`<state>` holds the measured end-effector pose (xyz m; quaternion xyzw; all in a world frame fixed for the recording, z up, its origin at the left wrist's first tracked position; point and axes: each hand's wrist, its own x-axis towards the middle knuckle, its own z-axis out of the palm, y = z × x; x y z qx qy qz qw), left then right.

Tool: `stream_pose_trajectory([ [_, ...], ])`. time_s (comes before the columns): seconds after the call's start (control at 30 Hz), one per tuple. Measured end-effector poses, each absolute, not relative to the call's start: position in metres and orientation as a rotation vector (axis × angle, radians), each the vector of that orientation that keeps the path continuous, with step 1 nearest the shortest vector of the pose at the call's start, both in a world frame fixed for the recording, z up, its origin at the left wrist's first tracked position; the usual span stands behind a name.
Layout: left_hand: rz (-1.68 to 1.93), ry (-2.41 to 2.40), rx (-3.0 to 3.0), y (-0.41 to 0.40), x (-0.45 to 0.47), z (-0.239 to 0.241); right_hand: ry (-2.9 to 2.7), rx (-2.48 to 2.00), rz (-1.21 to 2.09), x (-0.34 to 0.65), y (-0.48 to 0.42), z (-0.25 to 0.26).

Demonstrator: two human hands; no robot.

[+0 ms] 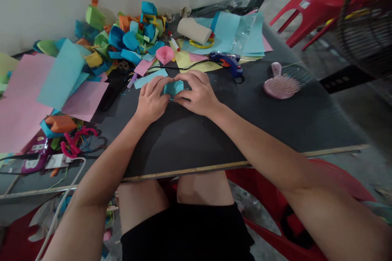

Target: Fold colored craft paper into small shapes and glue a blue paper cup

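A small piece of light blue paper [174, 88] is held between my two hands, just above the dark table [190, 138]. My left hand [153, 100] pinches its left side, thumb below and fingertips at the top. On the opposite side my right hand [197, 93] grips it in the same way, with the index finger curved over the top edge. Right behind them lie a flat light blue sheet [150, 78] and a pink folded paper shape [165, 55].
Colourful folded paper pieces [130, 38] heap up along the wall. A blue glue gun [228, 62], a cardboard tube [194, 30] and a pink hairbrush [281, 85] lie at the right. Pink sheets [27, 98] cover the left. A fan [367, 20] stands beside the right edge.
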<state>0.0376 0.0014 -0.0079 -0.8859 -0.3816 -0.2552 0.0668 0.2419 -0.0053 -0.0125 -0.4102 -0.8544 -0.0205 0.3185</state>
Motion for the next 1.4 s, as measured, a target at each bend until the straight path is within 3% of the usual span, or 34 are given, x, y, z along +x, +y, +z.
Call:
stream_pose_trajectory([
  [0.97,-0.84,-1.337,-2.914,0.014,0.035,-0.016,-2.417,-1.034,0.307,0.256,0.01,-0.012],
  [1.4,-0.634,-1.047,-2.896,0.011,0.024,-0.001,-2.405,-1.061,0.186,0.255,0.004,-0.012],
])
